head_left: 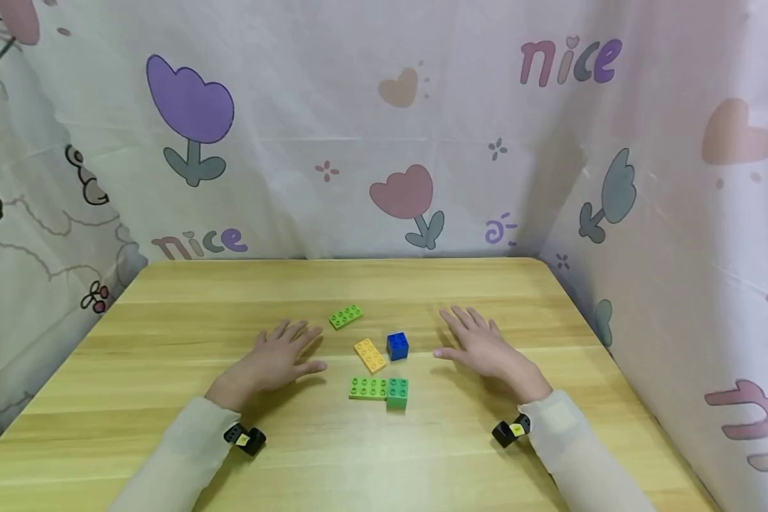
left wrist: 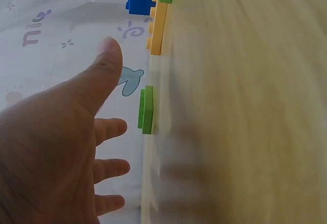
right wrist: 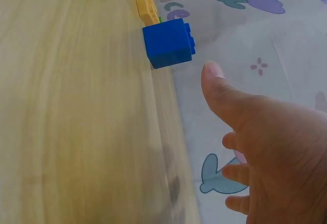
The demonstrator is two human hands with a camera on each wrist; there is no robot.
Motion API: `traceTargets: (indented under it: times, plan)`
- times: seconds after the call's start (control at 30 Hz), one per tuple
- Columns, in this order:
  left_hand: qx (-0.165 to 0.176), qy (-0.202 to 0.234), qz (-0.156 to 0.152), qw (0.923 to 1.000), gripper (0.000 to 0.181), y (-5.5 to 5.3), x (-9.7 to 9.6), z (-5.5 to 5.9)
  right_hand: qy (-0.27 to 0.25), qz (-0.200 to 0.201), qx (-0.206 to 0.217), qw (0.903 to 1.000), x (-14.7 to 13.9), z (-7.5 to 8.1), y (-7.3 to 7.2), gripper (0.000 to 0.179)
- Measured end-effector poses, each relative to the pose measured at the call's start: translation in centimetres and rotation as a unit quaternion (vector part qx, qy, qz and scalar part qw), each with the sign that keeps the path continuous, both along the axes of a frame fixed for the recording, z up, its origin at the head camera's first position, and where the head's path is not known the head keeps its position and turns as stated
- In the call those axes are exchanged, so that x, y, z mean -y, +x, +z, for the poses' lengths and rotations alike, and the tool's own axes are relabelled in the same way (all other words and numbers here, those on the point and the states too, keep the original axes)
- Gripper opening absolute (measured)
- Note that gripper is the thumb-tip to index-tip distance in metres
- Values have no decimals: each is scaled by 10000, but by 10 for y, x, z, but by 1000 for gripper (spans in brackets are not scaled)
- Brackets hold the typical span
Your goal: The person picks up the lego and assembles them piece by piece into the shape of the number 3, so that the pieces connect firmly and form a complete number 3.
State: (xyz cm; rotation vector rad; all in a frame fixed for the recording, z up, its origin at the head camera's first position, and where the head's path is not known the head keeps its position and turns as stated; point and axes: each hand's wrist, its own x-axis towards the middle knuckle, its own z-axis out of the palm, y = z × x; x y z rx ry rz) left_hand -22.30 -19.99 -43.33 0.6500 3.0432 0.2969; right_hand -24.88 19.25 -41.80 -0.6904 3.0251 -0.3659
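Several toy building bricks lie in the middle of the table, between the two hands. A flat light-green brick (head_left: 345, 316) is farthest back. In front of it lie a flat yellow brick (head_left: 370, 355) and a square blue brick (head_left: 397, 345). Nearest the person, another light-green brick (head_left: 368, 388) lies end to end with a darker green square brick (head_left: 397, 393). The left hand (head_left: 278, 359) is spread with straight fingers, left of the bricks, holding nothing. On the other side, the right hand (head_left: 483, 348) is likewise spread and holds nothing; the blue brick (right wrist: 168, 44) is closest to its thumb.
The bricks lie on a light wooden table (head_left: 166, 327). A printed cloth (head_left: 281, 128) with flowers and hearts hangs behind and at both sides, meeting the table's far edge. Each wrist wears a small black camera, the left camera (head_left: 246, 439) and the right camera (head_left: 510, 430).
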Motion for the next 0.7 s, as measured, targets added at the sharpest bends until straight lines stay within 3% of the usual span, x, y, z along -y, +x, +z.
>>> traceTargets:
  times: [0.17,0.43,0.7]
  plan:
    - [-34,15,-90,10000,79,0,-4,-1,-128,123,-11,9998,1,-2,0,82]
    - [-215,161,-409,9988,75,1,-16,4,-873,523,48,9948,9,9,2,76]
    - [28,395,-817,9959,75,8,-34,5,-1228,902,91,9883,20,5,10,68]
